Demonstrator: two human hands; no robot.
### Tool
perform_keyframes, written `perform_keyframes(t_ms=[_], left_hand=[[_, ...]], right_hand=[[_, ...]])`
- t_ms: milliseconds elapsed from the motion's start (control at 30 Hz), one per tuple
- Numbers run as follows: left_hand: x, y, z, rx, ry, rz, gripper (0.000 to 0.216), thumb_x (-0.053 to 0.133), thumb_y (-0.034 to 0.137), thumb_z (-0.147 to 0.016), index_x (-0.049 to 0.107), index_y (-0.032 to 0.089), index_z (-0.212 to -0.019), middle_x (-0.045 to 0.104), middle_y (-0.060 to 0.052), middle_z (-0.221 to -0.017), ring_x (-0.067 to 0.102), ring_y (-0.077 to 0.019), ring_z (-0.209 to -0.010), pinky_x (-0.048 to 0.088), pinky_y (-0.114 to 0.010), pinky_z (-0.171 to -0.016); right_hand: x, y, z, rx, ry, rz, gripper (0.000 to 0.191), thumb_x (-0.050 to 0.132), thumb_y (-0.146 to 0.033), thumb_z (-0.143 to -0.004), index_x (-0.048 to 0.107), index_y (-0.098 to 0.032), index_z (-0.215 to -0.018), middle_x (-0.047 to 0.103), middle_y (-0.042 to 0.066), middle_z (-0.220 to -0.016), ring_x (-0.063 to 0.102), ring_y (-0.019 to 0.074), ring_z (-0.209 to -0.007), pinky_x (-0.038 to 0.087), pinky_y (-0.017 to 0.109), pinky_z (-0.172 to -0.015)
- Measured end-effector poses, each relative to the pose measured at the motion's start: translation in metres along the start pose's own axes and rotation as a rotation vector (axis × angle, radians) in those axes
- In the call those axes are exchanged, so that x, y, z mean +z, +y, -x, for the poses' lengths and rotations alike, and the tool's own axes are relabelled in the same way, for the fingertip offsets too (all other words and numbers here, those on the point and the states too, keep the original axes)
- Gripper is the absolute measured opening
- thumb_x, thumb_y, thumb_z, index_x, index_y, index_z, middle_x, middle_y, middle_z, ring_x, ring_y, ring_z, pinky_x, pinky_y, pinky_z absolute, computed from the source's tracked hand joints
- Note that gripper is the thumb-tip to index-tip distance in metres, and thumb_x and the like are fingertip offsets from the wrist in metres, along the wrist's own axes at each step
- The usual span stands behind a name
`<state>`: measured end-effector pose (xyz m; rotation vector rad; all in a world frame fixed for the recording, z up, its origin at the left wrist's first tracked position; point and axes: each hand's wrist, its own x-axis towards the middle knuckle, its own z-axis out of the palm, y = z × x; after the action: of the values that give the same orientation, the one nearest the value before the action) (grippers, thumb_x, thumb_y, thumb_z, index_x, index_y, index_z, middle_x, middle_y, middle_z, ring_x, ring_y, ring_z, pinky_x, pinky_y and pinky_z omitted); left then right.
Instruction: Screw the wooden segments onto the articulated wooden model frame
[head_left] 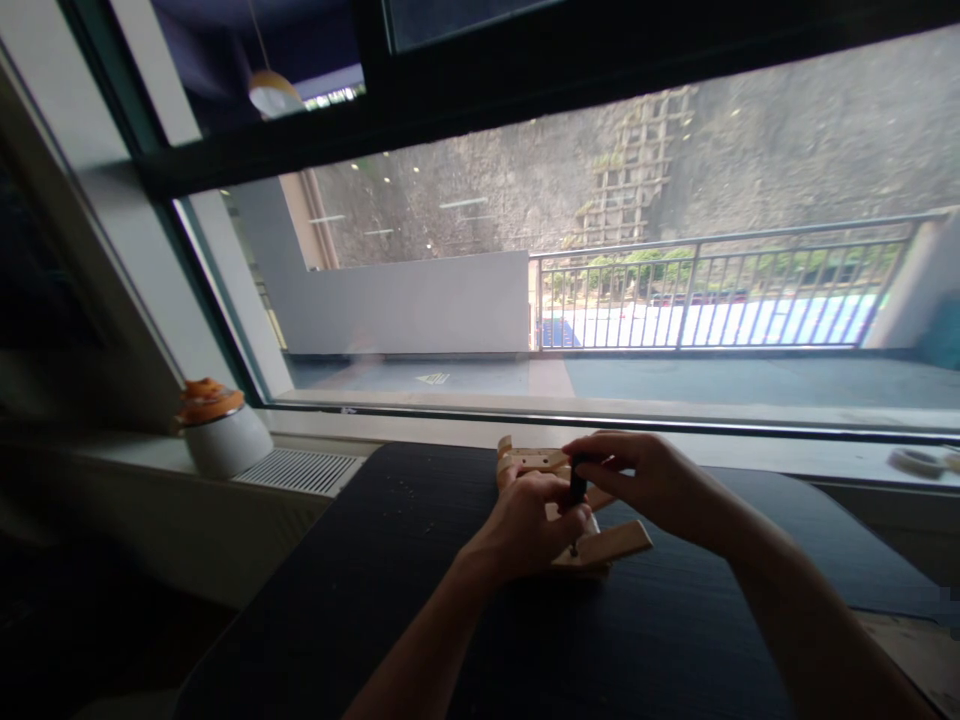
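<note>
A small pale wooden assembly (pixel 609 545) of joined flat pieces rests on the dark tabletop (pixel 360 600). My left hand (pixel 525 525) is closed around its middle and holds it steady. My right hand (pixel 645 480) is pinched on the dark handle of a small screwdriver (pixel 576 490), which stands nearly upright with its tip down on the wood. Part of the wood juts out behind my hands near the window side. The hands hide where the pieces join.
A white pot with an orange lid (pixel 217 430) stands on the sill at left beside a vent grille (pixel 300 470). A large window runs along the table's far edge. A small roll-like object (pixel 919 460) lies on the sill at right.
</note>
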<state>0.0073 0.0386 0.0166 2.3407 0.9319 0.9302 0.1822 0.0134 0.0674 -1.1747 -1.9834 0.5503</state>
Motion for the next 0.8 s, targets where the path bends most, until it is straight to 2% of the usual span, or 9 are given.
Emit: perform_keyframes(t_ms=[300,467,633,800], left_hand=[[0.0006,0.0015,0.0000,-0.015,-0.016,-0.004,0.016,0.056,0.030,-0.080,0.064,0.021,-0.069,0.067,0.004,-0.076,0.058,-0.0204,-0.095,0.018,-0.054,-0.110],[0.0019,-0.0018,-0.0008,0.010,-0.017,0.002,0.018,0.055,0.028,-0.081,0.062,0.021,-0.067,0.066,0.005,-0.072,0.060,-0.0167,-0.086,0.020,-0.050,-0.109],[0.0019,-0.0027,-0.0001,0.026,-0.030,-0.002,0.020,0.052,0.028,-0.084,0.063,0.021,-0.069,0.067,0.006,-0.072,0.060,-0.0139,-0.081,0.020,-0.047,-0.109],[0.0008,-0.0005,-0.0002,0.012,-0.053,-0.003,0.019,0.052,0.029,-0.083,0.065,0.021,-0.072,0.069,0.005,-0.076,0.060,-0.0147,-0.083,0.016,-0.049,-0.111]], right_hand=[[0.0049,0.0059,-0.0030,0.030,0.038,0.101,0.024,0.063,-0.039,-0.079,0.067,-0.020,-0.092,0.070,0.003,-0.083,0.065,0.0191,-0.076,0.051,0.031,-0.069],[0.0033,0.0067,-0.0027,0.006,0.027,0.075,0.031,0.058,-0.035,-0.083,0.066,-0.019,-0.108,0.068,0.006,-0.095,0.064,0.0184,-0.080,0.051,0.031,-0.069],[-0.0018,0.0051,-0.0029,-0.057,-0.009,-0.001,0.023,0.054,-0.029,-0.085,0.070,-0.017,-0.097,0.067,0.006,-0.094,0.062,0.0174,-0.081,0.049,0.029,-0.069],[-0.0022,0.0066,-0.0028,-0.015,0.009,0.012,0.021,0.059,-0.033,-0.083,0.070,-0.018,-0.093,0.068,0.004,-0.087,0.061,0.0167,-0.077,0.048,0.029,-0.069]])
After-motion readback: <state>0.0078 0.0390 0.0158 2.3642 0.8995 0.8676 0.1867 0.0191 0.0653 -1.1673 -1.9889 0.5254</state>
